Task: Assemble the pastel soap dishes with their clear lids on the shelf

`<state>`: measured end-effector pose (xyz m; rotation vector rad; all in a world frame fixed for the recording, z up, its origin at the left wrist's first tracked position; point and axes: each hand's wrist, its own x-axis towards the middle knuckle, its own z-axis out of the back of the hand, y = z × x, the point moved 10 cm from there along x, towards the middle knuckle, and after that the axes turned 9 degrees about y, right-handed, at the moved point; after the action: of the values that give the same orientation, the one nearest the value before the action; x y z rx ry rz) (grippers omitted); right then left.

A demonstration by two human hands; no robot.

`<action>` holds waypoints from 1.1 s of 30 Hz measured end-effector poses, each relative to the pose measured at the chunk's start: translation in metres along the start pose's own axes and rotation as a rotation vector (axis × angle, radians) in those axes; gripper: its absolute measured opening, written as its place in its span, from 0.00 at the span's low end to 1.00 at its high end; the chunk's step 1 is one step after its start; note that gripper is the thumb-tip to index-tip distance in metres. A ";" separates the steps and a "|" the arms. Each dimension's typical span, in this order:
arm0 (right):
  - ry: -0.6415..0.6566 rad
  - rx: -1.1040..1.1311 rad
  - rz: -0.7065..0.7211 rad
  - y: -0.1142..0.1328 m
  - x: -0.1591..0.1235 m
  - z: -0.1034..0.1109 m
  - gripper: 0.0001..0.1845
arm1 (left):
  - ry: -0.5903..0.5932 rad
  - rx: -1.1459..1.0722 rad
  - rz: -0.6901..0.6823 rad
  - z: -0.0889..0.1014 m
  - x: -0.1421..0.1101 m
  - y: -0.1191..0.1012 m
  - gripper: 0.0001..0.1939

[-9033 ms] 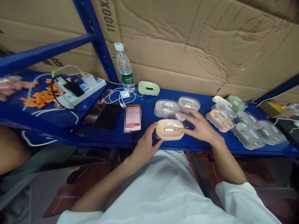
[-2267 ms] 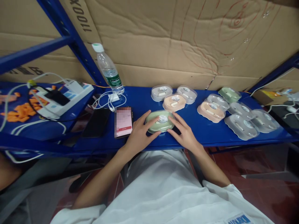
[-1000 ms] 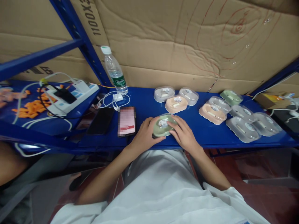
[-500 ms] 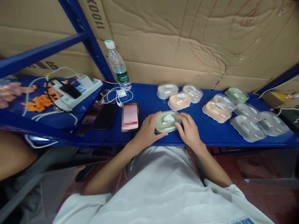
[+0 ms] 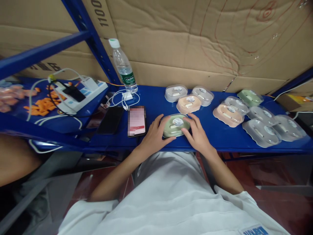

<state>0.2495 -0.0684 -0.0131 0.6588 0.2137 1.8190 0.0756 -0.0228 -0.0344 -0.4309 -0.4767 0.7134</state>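
In front of my body, a green oval container [image 5: 174, 130] sits on the blue surface under a clear plastic cover. It carries a round white label and a small pale bar on top. My left hand [image 5: 155, 134] curves around its left side, thumb along the near edge and fingers at the far left. From the other side my right hand [image 5: 197, 134] holds its right edge, thumb near the front and fingertips on the far right rim. The hands hide parts of both ends.
Behind it are a peach container [image 5: 188, 104] and two grey ones. Further right stand several more, including a peach one [image 5: 228, 115]. Left are a lit phone [image 5: 137, 120], a dark phone [image 5: 110, 120], a water bottle [image 5: 126, 70], a power strip [image 5: 83, 94] and orange pieces [image 5: 41, 106].
The fingers of my left hand have lifted and spread a little at the container's far left edge. Both hands stay around the container; the whole view has shifted slightly.
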 end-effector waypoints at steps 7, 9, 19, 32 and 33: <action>0.165 -0.106 0.092 0.008 0.001 -0.020 0.35 | -0.068 0.131 -0.010 0.006 -0.002 -0.007 0.31; 0.153 -0.122 0.087 0.007 0.000 -0.018 0.34 | -0.074 0.154 -0.026 0.007 -0.002 -0.011 0.30; 0.325 -0.241 0.380 -0.003 0.083 0.021 0.29 | 0.162 0.487 -0.055 0.047 0.045 -0.001 0.20; 0.282 -0.296 0.132 -0.099 0.097 0.027 0.35 | 0.291 0.136 -0.100 0.058 0.108 0.070 0.28; 0.266 -0.312 0.138 -0.096 0.097 0.027 0.33 | 0.280 0.123 -0.095 0.059 0.105 0.070 0.29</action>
<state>0.3215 0.0496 -0.0027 0.2161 0.0584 2.0171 0.0768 0.1105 0.0043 -0.3829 -0.1867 0.5759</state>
